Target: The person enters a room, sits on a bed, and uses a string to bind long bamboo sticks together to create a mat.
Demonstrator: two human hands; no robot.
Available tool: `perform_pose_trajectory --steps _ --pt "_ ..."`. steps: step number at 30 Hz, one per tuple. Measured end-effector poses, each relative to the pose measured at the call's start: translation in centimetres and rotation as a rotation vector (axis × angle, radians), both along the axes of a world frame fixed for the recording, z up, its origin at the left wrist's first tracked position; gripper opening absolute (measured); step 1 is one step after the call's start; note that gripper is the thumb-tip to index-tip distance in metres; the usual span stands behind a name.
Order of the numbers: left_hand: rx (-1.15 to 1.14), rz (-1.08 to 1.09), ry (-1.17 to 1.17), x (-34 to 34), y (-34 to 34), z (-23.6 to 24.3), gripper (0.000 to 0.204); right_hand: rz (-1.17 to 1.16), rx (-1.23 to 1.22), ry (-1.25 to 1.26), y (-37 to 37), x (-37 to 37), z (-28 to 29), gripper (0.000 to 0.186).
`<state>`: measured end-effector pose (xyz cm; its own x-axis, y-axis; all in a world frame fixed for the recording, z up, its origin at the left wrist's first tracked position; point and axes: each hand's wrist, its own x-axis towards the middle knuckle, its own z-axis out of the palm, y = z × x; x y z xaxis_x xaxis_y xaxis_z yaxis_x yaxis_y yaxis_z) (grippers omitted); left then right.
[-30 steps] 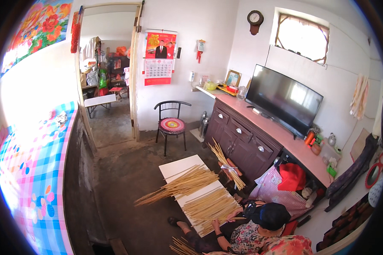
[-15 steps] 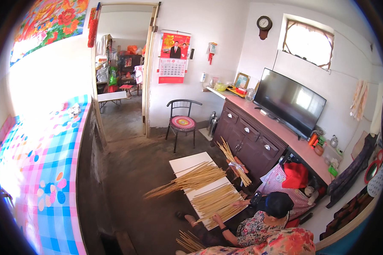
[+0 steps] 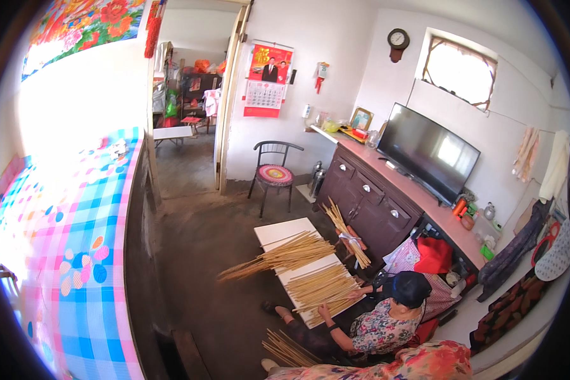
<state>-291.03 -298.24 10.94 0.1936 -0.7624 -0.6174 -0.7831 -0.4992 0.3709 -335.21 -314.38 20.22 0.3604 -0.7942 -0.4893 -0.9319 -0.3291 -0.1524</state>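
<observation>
Neither of my hands shows in the head view. Orange floral cloth fills the bottom edge, and a light shoe pokes out beside it. In front of it sits another person in a black cap and floral shirt, bent over a low white board. That person's two hands, one at the near edge and one farther right, rest at a spread of thin straw-coloured stalks. A second heap of stalks lies across the board's far part, its ends overhanging the left side.
More stalks lie on the floor at the near left. A tied bundle leans by the brown cabinet, which carries a television. A chair stands beyond the board. Along the left runs a bed with checked cloth.
The whole view has shifted and turned slightly, so more of the floor stalks at the near edge show. The other person's hands stay at the stalks on the board.
</observation>
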Motion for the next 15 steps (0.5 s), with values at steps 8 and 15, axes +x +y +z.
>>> perform_pose_trajectory --steps 8,15 --pt "0.085 0.151 0.119 1.3 8.2 -1.3 0.022 0.027 0.043 0.076 1.3 -1.0 -2.5 0.026" --pt "0.343 0.353 0.21 0.4 21.0 -2.2 0.022 0.08 0.114 0.121 -0.1 0.1 -5.6 0.026"
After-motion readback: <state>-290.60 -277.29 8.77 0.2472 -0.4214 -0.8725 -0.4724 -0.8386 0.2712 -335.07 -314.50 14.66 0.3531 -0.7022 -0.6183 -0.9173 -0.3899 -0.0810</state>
